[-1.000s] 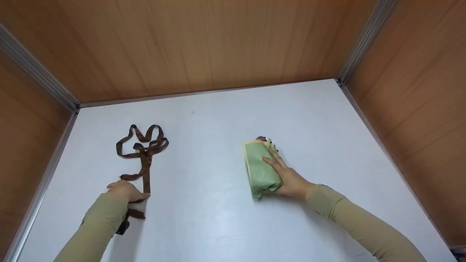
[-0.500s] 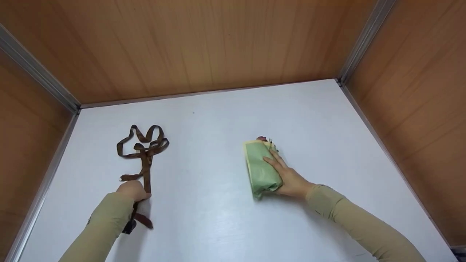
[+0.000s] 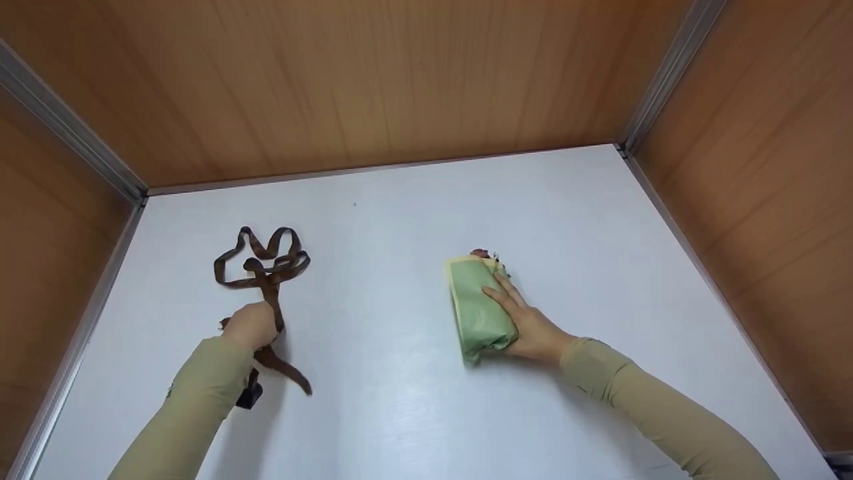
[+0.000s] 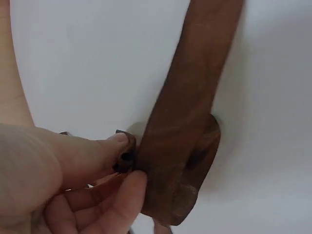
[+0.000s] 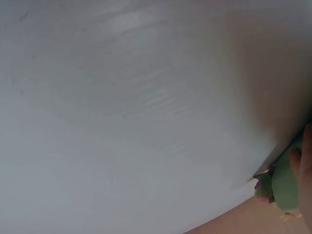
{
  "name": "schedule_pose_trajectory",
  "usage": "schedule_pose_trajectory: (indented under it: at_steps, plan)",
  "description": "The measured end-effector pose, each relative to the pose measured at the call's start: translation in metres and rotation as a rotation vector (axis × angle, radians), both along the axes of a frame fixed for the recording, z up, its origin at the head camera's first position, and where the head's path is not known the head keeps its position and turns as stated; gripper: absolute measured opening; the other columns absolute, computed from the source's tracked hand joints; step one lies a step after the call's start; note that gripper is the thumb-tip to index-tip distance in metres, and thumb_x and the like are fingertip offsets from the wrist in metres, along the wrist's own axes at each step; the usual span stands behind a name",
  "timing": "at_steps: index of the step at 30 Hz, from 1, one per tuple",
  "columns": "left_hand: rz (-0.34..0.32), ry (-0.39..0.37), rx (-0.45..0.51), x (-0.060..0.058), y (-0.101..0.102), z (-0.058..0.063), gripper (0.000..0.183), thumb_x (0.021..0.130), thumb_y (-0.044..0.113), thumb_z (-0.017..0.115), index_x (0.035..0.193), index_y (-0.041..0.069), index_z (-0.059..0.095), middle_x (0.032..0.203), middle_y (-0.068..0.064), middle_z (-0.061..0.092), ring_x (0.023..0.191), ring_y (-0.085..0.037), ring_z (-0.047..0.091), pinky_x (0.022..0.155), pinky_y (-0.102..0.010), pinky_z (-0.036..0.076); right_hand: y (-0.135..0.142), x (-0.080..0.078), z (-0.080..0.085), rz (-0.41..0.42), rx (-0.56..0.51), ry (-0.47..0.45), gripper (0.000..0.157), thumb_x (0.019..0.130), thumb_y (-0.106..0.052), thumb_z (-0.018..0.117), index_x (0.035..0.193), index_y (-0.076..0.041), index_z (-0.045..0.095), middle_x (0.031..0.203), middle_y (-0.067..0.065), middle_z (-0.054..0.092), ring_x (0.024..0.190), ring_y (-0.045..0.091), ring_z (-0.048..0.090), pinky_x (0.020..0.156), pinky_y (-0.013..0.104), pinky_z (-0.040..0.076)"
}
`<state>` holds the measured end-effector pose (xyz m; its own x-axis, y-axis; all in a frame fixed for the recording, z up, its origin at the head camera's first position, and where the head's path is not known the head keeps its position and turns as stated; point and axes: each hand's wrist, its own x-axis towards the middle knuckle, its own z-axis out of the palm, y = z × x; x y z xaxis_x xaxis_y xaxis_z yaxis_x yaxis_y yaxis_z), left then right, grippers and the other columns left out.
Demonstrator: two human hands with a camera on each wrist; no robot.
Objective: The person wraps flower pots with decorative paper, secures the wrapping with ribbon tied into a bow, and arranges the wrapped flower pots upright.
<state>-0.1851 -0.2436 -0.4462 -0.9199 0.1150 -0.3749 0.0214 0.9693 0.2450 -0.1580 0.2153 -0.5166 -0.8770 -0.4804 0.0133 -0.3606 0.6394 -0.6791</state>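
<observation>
A long brown ribbon (image 3: 273, 290) lies in loose loops on the left of the white table. My left hand (image 3: 252, 325) pinches part of it just below the loops, and one tail hangs out to the right of the hand. Close up in the left wrist view, thumb and forefinger hold the ribbon (image 4: 190, 92) at a gathered spot, while a broad flat length runs upward. Farther right, a small bouquet (image 3: 478, 307) in green paper with a pale yellow border lies on the table, reddish flowers showing at its top. My right hand (image 3: 533, 331) grips its right side.
The white table (image 3: 386, 267) is enclosed by wood-grain panels (image 3: 373, 80) at the back and both sides, with metal rails at the corners. A small black device (image 3: 250, 395) sits beneath the left wrist.
My left hand has moved up and slightly right, closer to the loops, bringing the pinched ribbon along; its tail now swings out rightward. The right hand and bouquet have stayed put.
</observation>
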Motion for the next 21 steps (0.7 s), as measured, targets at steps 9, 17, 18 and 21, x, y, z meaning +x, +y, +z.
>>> schedule_pose_trajectory:
  at_steps: [9,17,18,21]
  plan:
    - [0.01,0.151,0.18,-0.027,0.038,0.023,0.018,0.087,0.004,0.056,0.08,-0.008,0.067,0.08,-0.019,0.067,0.071,-0.027,0.058,0.073,-0.045,0.049,0.002,0.0,0.0,-0.002,0.019,-0.011,0.105,0.068,-0.046,0.082,0.15,-0.031,0.019,0.16,0.004,-0.001,0.132,0.043,0.037,0.103,0.052,0.038]
    - [0.115,0.089,0.51,-0.056,0.093,0.022,0.021,0.093,0.012,0.056,0.094,-0.004,0.068,0.084,-0.011,0.066,0.063,-0.009,0.058,0.06,-0.02,0.05,0.004,0.0,0.002,-0.007,0.012,-0.001,0.104,0.069,-0.042,0.083,0.15,-0.029,0.019,0.16,0.006,-0.001,0.132,0.044,0.035,0.103,0.052,0.038]
    - [0.13,0.083,0.547,-0.059,0.1,0.02,0.021,0.093,0.012,0.056,0.095,-0.004,0.068,0.085,-0.011,0.065,0.063,-0.008,0.058,0.059,-0.019,0.049,0.004,0.0,0.002,-0.005,0.01,-0.002,0.104,0.069,-0.042,0.083,0.15,-0.029,0.019,0.16,0.006,-0.001,0.132,0.044,0.036,0.103,0.052,0.038]
    - [0.159,0.085,0.633,-0.066,0.12,0.013,0.02,0.093,0.011,0.055,0.096,-0.005,0.067,0.085,-0.01,0.064,0.064,-0.008,0.057,0.058,-0.017,0.048,0.004,0.0,0.0,-0.005,0.008,-0.007,0.104,0.069,-0.043,0.083,0.15,-0.03,0.019,0.16,0.006,-0.002,0.133,0.044,0.035,0.103,0.052,0.038]
